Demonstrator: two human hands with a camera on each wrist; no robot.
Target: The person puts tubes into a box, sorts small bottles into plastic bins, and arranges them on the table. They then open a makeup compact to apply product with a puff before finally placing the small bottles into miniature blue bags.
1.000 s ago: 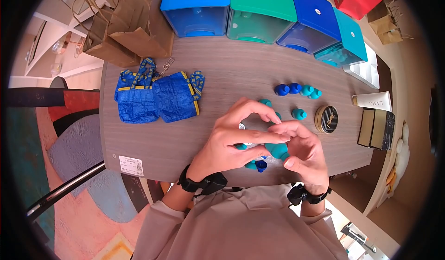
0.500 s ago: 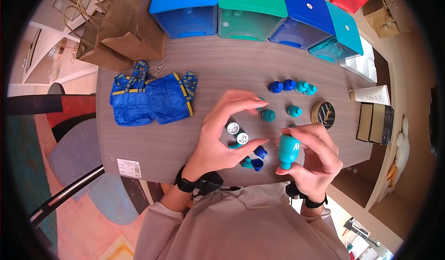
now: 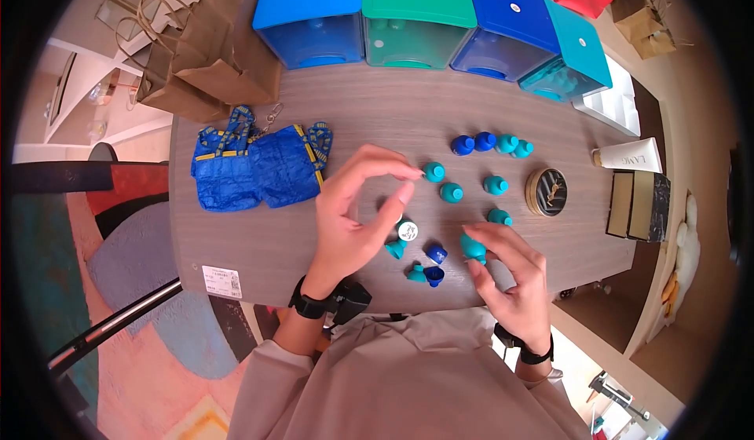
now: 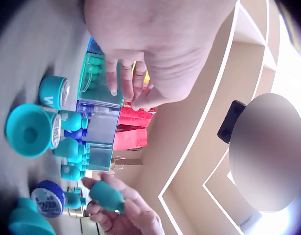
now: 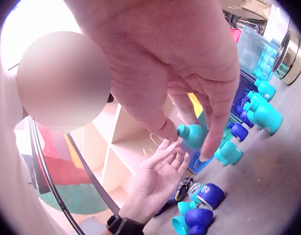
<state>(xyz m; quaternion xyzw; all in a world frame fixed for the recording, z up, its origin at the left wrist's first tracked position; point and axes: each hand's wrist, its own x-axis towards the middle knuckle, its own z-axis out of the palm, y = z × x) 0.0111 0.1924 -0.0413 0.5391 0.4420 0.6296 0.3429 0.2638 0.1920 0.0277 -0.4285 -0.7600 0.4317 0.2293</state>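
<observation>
My right hand (image 3: 514,283) pinches a small teal bottle (image 3: 473,248) between thumb and fingers, low over the table. In the right wrist view, the bottle (image 5: 192,136) has its narrow neck by the thumb. My left hand (image 3: 353,216) hovers left of it with curved, relaxed fingers, near a standing teal bottle (image 3: 433,171); the left wrist view shows this hand (image 4: 145,63) empty. Between the hands lie a white-faced round piece (image 3: 407,230), small blue cup-like pieces (image 3: 437,255) and teal ones (image 3: 417,273). Another teal bottle (image 3: 499,217) stands just beyond the right hand.
Blue bottles (image 3: 463,145) and several teal ones stand farther back. A round black-and-gold tin (image 3: 547,192), white tube (image 3: 632,156) and dark box (image 3: 638,206) are right. Coloured bins (image 3: 419,40) line the back; a blue bag (image 3: 255,173) and paper bags (image 3: 228,59) are left.
The hands have parted from around the bottle. My left hand has drawn back leftward, while my right hand has brought the bottle lower and turned it.
</observation>
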